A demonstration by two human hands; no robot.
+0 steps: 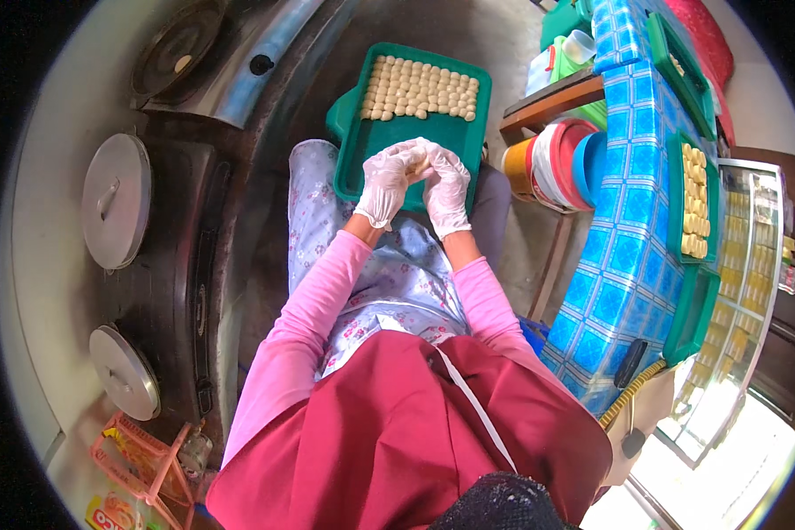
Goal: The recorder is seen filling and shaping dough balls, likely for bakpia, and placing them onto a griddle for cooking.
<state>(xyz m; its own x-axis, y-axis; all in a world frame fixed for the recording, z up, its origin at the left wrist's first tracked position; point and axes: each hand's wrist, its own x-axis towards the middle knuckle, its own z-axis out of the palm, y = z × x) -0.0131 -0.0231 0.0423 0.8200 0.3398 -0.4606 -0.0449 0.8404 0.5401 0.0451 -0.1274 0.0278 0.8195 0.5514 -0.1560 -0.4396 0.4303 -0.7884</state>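
Note:
Both of my hands wear thin white gloves and meet at the fingertips over a green plastic tray (460,136). Between the fingers of my left hand (385,179) and my right hand (448,185) is a small pale piece of dough (424,164), mostly hidden by the fingers. The tray rests across my lap, over a flowered light-blue cloth (397,265). Closely packed rows of small round dough balls (421,86) cover its far part, with the last row incomplete. Bare green surface shows between that row and my hands.
On the left stands a dark stove (162,291) with two lidded pots, a large lid (116,199) and a smaller lid (124,374). To the right, a table with a blue checked cloth (626,232) bears a tray of pale pieces (695,199). Stacked buckets (560,162) sit beneath its edge.

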